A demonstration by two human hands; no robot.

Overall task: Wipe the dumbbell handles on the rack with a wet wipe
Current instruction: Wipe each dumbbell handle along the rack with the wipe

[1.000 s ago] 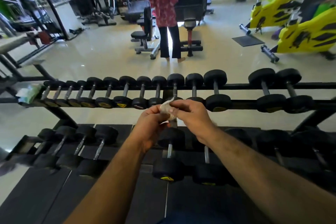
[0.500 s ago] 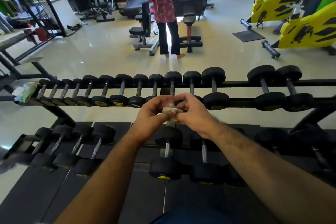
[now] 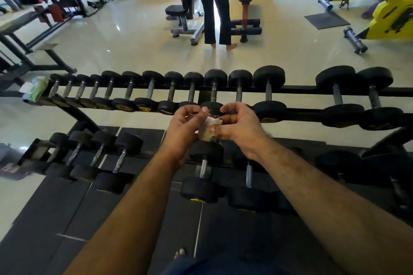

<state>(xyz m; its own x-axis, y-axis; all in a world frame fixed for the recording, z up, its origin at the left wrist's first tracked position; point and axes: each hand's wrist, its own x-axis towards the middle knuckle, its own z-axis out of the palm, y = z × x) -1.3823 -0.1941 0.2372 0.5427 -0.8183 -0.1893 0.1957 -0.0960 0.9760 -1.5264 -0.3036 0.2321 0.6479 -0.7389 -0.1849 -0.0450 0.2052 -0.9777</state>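
Observation:
A small crumpled wet wipe (image 3: 209,128) is held between both hands above the middle of the rack. My left hand (image 3: 184,128) pinches its left side and my right hand (image 3: 240,127) pinches its right side with thumb and fingers. The black two-tier dumbbell rack (image 3: 301,90) runs across the view. Its upper tier carries several black dumbbells with metal handles (image 3: 150,90). The lower tier holds larger dumbbells (image 3: 202,171), partly hidden under my forearms.
A pack of wet wipes (image 3: 35,89) lies on the rack's upper left end. A person (image 3: 212,2) stands beyond the rack beside benches (image 3: 181,13). Yellow exercise bikes (image 3: 384,15) stand at the far right. Black rubber mats cover the floor under me.
The view has tilted down slightly and the rack has come closer. My hands have spread a little apart, working the wipe between the fingers; they stay over the rack's middle.

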